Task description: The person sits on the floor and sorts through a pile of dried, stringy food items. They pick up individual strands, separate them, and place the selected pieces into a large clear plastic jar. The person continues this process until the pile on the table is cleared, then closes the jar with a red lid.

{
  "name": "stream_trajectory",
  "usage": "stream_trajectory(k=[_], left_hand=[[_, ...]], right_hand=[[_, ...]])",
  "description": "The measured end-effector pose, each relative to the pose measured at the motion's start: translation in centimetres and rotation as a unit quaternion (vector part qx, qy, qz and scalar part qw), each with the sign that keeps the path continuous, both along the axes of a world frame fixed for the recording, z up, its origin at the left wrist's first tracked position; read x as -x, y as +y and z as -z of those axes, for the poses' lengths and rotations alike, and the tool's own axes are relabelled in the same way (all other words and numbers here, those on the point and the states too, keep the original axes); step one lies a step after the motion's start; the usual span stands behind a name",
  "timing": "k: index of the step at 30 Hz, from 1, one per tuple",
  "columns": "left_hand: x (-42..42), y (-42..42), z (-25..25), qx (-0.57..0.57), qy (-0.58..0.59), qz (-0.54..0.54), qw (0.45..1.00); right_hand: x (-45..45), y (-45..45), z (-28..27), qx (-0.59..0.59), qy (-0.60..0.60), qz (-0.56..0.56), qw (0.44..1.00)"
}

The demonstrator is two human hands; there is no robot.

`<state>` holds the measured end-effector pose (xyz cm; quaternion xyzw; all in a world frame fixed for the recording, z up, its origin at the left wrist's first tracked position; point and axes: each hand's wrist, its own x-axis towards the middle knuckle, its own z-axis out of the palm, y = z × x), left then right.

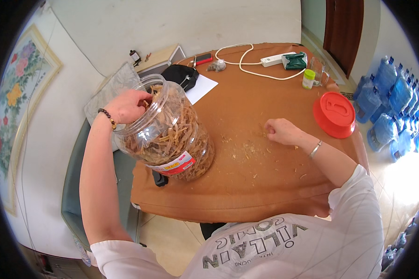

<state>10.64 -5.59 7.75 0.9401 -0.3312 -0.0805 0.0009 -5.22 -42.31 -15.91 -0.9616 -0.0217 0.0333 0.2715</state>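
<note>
A large clear plastic jar (174,136) full of brown, dried shredded strips stands tilted-looking at the left of the table. My left hand (127,104) reaches into its wide mouth, fingers among the strips at the top; its fingertips are partly hidden, so its grip is unclear. My right hand (281,131) rests low over the table with fingers curled, near scattered crumbs (248,151) of the dried strips; whether something small is pinched in it cannot be told. A red plastic lid (334,115) lies on the table to the right of that hand.
The brown-covered table (230,195) also bears a black pouch (181,76), white paper (200,89), a power strip (277,59), a green-lidded jar (308,79) and a glass mug (319,71). Blue water bottles (399,101) stand on the floor at right.
</note>
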Motion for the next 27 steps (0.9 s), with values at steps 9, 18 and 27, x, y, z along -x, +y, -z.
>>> stream_trajectory(k=[9, 18, 27], left_hand=[[0.3, 1.0, -0.6, 0.042, -0.011, -0.013, 0.999], [1.3, 2.1, -1.9, -0.129, -0.027, -0.018, 0.991], [3.5, 2.8, -3.3, -0.016, 0.025, -0.044, 0.999]], right_hand=[[-0.7, 1.2, 0.8, 0.145, 0.015, -0.038, 0.989], [-4.2, 7.2, -14.2, -0.184, -0.268, -0.026, 0.945], [-15.0, 20.7, -24.8, 0.079, -0.185, -0.301, 0.932]])
